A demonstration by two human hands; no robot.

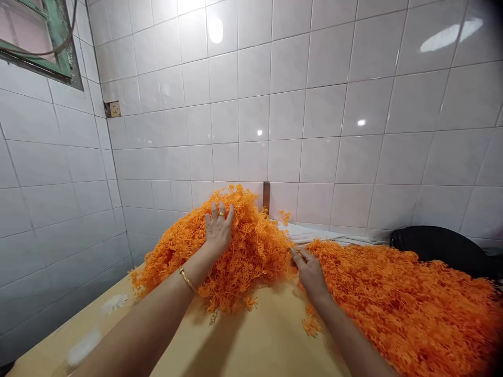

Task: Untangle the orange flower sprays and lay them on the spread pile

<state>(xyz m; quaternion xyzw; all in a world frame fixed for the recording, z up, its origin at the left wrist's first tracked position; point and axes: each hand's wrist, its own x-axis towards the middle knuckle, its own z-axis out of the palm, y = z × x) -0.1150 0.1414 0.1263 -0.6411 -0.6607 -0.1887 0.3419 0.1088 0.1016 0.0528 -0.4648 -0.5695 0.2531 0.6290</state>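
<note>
A tall mound of orange frilly plastic sprigs (251, 251) stands at the middle of the yellowish table (259, 335). My left hand (219, 225), with a ring and a gold bangle, lies on the mound's upper part, its fingers spread. At the mound's right edge is my right hand (308, 264), thumb and fingers pinched together on an orange sprig. A wide, lower heap of the same orange sprigs (408, 303) covers the right side, beside my right forearm.
A white tiled wall (286, 120) rises behind the table. A brown wooden piece (266, 196) stands against it. A black rounded object (440, 246) lies at the back right. White items, one flower-shaped (115, 303), are at the left. White sheeting (326, 234) runs along the back.
</note>
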